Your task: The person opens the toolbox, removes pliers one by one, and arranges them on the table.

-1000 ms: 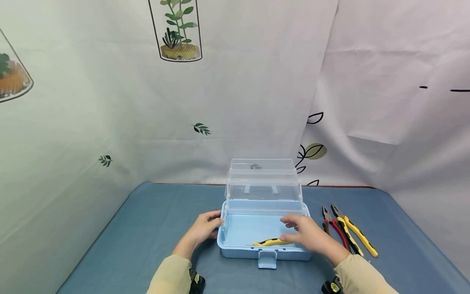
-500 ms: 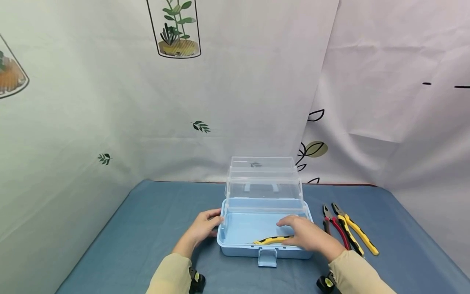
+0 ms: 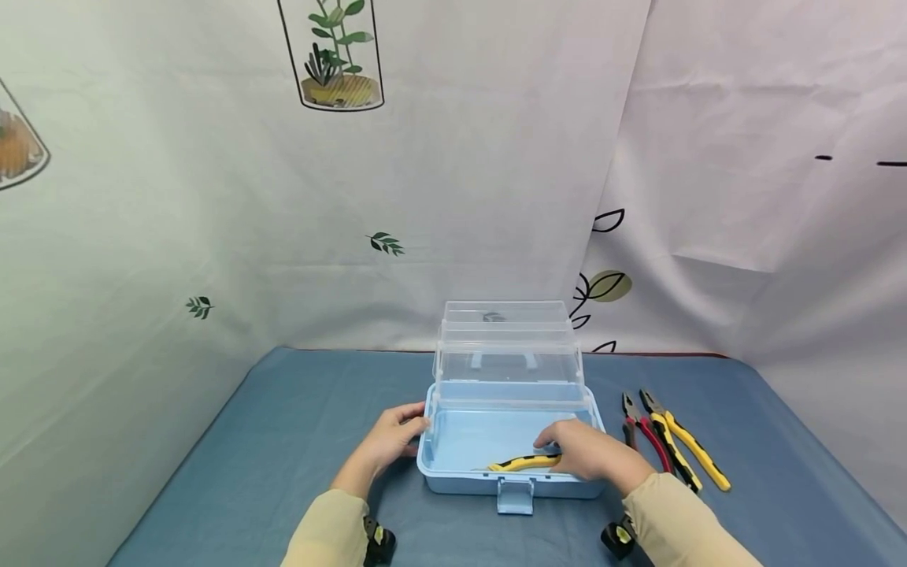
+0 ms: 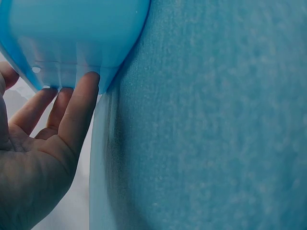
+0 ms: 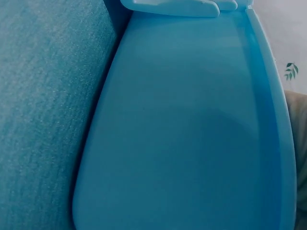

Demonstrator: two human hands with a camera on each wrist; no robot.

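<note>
A light blue toolbox (image 3: 468, 429) with a clear lid (image 3: 510, 358) raised at its back stands on the table. My left hand (image 3: 390, 437) holds its left side, thumb at the rim and fingers against the outer wall; in the left wrist view the fingertips touch that wall. Inside the box, near its front wall, lie pliers with a curved yellow-and-black handle (image 3: 520, 463). My right hand (image 3: 591, 454) reaches over the right front part of the box and grips them, its thumb in front and fingers behind. It covers their right end. The right wrist view shows only the box's outer wall.
Pliers with red-and-black handles (image 3: 653, 442) and pliers with yellow-and-black handles (image 3: 690, 453) lie on the blue tablecloth (image 3: 319, 409) right of the box. The box's front latch (image 3: 515, 498) hangs down. A printed white curtain (image 3: 453, 181) stands behind the table.
My right hand has lowered a little and moved left, its fingers closing around the end of the pliers' handle. The left hand has stayed at the box's side.
</note>
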